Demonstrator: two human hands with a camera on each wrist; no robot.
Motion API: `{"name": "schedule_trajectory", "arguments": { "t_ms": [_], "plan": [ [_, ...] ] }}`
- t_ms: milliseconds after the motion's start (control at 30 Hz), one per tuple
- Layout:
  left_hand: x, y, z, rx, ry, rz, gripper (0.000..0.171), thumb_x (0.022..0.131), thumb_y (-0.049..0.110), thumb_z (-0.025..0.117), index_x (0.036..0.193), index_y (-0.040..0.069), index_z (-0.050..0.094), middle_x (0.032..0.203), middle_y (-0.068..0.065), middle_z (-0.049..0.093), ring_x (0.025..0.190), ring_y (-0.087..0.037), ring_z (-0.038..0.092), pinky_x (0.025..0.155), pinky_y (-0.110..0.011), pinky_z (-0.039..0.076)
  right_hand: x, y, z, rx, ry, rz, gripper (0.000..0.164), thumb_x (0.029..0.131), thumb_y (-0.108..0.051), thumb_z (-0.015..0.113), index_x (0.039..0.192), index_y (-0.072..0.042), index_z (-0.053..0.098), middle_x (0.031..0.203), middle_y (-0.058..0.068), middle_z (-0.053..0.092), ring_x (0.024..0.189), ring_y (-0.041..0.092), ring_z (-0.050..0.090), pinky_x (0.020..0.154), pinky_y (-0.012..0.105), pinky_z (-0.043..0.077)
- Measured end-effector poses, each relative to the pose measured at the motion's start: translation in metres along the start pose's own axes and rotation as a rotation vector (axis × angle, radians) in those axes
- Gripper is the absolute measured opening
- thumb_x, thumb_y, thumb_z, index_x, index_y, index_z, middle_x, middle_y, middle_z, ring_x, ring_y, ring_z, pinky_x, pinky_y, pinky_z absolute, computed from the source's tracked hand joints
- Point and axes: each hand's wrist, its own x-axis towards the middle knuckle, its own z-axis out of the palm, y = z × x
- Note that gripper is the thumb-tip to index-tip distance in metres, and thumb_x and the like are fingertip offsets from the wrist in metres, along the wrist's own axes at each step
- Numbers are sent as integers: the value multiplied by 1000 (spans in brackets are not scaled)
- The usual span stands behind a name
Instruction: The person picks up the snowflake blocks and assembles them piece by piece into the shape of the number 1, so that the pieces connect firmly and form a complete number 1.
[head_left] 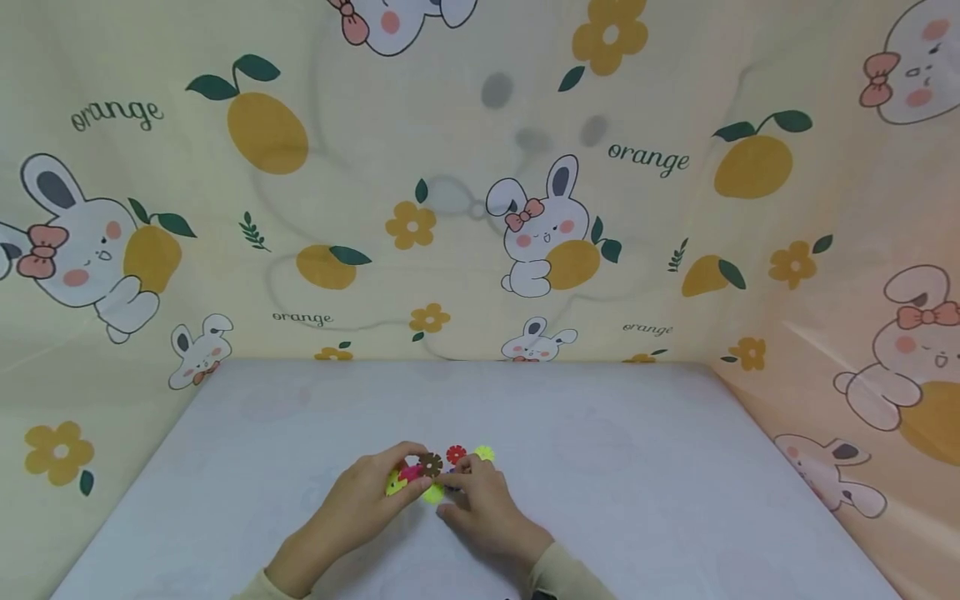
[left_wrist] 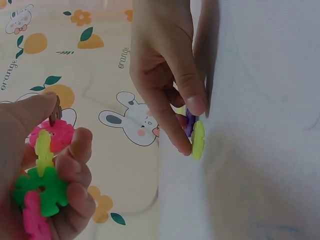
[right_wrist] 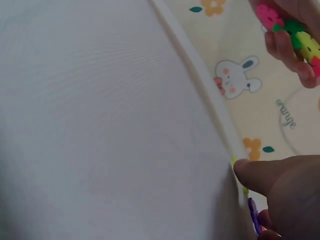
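Left hand (head_left: 363, 497): curled round a snowflake-disc chain (left_wrist: 52, 197).
Chain: between thumb and fingers, above the table (head_left: 637, 500).
Right hand (head_left: 482, 504): fingertips touching a yellow snowflake disc (left_wrist: 199, 142); cannot tell whether pinching.

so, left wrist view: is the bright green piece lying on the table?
No, the left hand holds the bright green piece, joined to a yellow piece, clear of the table.
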Motion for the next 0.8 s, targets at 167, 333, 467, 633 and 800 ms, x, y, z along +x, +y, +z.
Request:
{"name": "schedule_trajectory", "arguments": {
  "t_ms": [167,333,467,633,800],
  "plan": [
    [0,0,0,0,-18,-2,41,92,49,70,125,24,65,91,6,69,73,-7,53,63,-24,44,-1,-2,2,5,19,8,32,90,-27,76,121,-23,72,110,-7,53,100,7,44,88,31,34],
    [-1,0,-1,-7,-22,11,38,91,47,72,122,25,67,94,5,70,79,-9,56,65,-25,45,-1,-2,2,6,20,7,28,87,-28,79,113,-24,70,111,-11,58,105,7,50,93,34,37],
    [-2,-1,-1,-16,-25,23,34,90,43,75,118,25,69,98,5,72,83,-11,58,67,-26,45,0,-1,1,35,14,-39,27,86,-26,81,108,-23,66,100,-13,65,92,2,55,88,30,38],
    [-2,-1,-1,-14,-18,30,32,90,42,74,117,25,70,105,3,75,92,-18,65,77,-40,54,-1,0,-3,191,-52,-23,22,91,-18,75,110,-23,65,90,-11,62,77,0,53,73,20,47],
    [-2,-1,0,5,5,43,29,93,41,72,117,25,70,109,4,76,95,-16,68,79,-41,56,-2,2,-13,291,-18,-49,20,95,-10,67,112,-20,66,89,-5,62,75,3,54,70,20,49]
  ]
}}
